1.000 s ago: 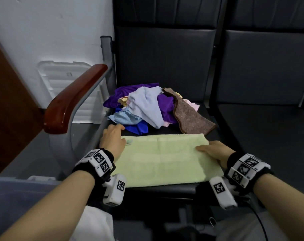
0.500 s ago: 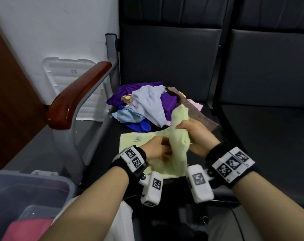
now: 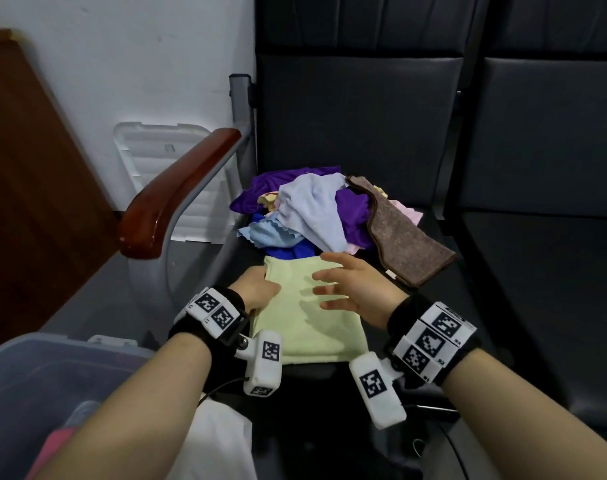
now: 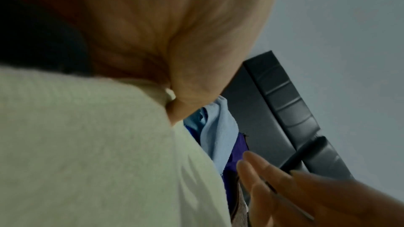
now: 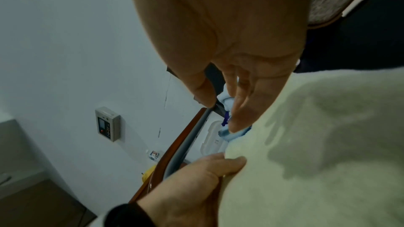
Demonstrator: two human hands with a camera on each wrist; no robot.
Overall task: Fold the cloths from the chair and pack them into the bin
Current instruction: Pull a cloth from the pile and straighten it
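Note:
A pale green cloth lies folded on the front of the black chair seat. My left hand holds its left edge; in the right wrist view the thumb of that left hand lies on top of the cloth. My right hand hovers just above the cloth with fingers spread, holding nothing. Behind it sits a loose pile of cloths in purple, light blue and pink, with a brown cloth at its right. The grey bin is at the lower left.
A red-brown wooden armrest on a grey frame stands between the seat and the bin. A white lid leans on the wall behind it. A pink cloth lies in the bin. A second black seat is to the right.
The green cloth lay spread wide; my right hand carried its right end over to the left. It now lies folded in half and my right hand has let go.

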